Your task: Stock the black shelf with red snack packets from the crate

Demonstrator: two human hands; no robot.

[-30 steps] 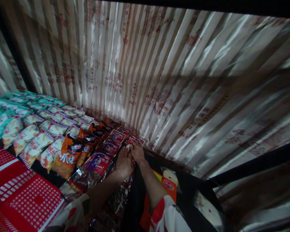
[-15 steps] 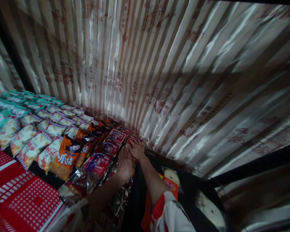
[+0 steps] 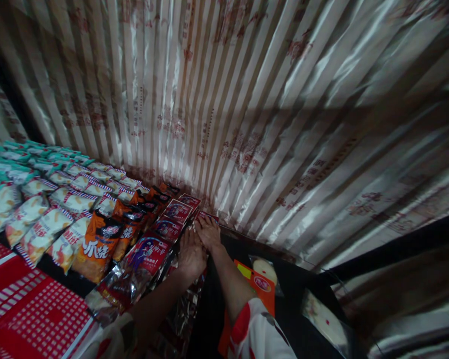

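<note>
My right hand [image 3: 208,232] lies with its fingers stretched over a dark red snack packet [image 3: 206,215] close to the wall. Just to its left, my left hand [image 3: 191,254] rests flat, its fingers extended and the palm down on the same row of packets. Both hands are open and nearly touch each other. The packets under the palms are mostly hidden. Beside my left hand runs another row of red and purple packets [image 3: 149,254], lying overlapped. Shiny packet edges show below my left wrist.
Orange snack bags [image 3: 99,244], white striped bags [image 3: 47,229] and teal bags [image 3: 15,169] stand in rows at left. A red plastic basket [image 3: 48,309] is at lower left. Right of my arms are an orange packet [image 3: 267,296] and clear-wrapped pale discs [image 3: 265,269]. Striped sheeting [image 3: 224,99] hangs behind.
The view has shifted slightly, so the snacks sit a little further left. My hands stay on the same packets, with hardly any movement against them.
</note>
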